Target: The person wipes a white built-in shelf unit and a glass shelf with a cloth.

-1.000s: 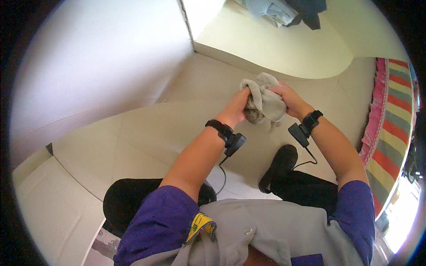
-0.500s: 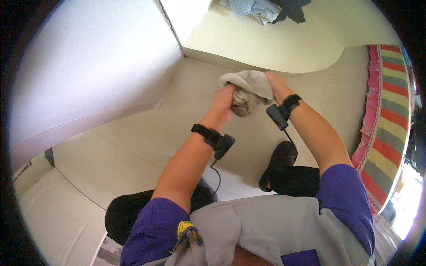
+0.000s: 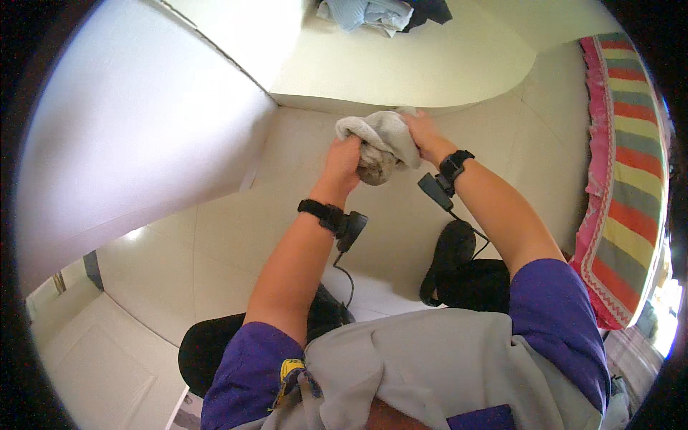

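Observation:
A light grey cloth [image 3: 390, 135], bunched and folded, hangs between my two hands above the floor. Its lower part is stained brown and looks dirty. My left hand [image 3: 342, 165] grips the cloth's left side, with the thumb over the folds and the fingers mostly out of sight. On the other side, my right hand [image 3: 428, 139] is closed on the cloth's right edge; its fingertips are slightly blurred. Each wrist wears a black strap with a small dark device and a cable.
Ahead stands a pale, curved-front platform [image 3: 401, 72] with folded clothes [image 3: 369, 14] on it. A white panel [image 3: 143, 136] rises at left. To the right is a bed edge with a striped cover [image 3: 631, 179]. My black shoe [image 3: 451, 251] rests on the tiled floor [image 3: 236, 236].
Both hands and the cloth have shifted slightly left in the picture, and the view has turned a little. The cloth is more crumpled and bunched between my hands.

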{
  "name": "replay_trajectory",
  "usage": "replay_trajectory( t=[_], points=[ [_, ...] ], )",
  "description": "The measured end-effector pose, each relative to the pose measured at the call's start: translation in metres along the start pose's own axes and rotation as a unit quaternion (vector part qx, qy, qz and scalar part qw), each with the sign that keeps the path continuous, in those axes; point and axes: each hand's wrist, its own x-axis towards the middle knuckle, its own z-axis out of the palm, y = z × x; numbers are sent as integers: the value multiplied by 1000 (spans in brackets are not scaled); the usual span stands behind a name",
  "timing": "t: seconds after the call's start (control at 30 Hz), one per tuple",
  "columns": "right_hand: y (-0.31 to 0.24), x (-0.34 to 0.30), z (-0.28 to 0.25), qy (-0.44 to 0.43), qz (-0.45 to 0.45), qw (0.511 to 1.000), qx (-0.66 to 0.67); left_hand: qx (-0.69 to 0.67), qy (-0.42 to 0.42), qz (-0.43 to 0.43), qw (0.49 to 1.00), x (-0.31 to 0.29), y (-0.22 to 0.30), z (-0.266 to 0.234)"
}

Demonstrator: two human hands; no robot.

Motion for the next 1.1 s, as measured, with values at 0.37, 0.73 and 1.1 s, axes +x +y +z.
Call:
replay_trajectory(
  t=[0.37,0.73,1.1],
  points=[
    [3,4,16,84,-135,941,-298,-71,1,22,997,12,-8,-3],
    [24,18,-22,-96,-35,973,-206,21,32,-35,999,1,-15,-11],
    [51,35,-34,191,-171,946,-200,-18,-18,-57,998,3,-21,23]
  ],
)
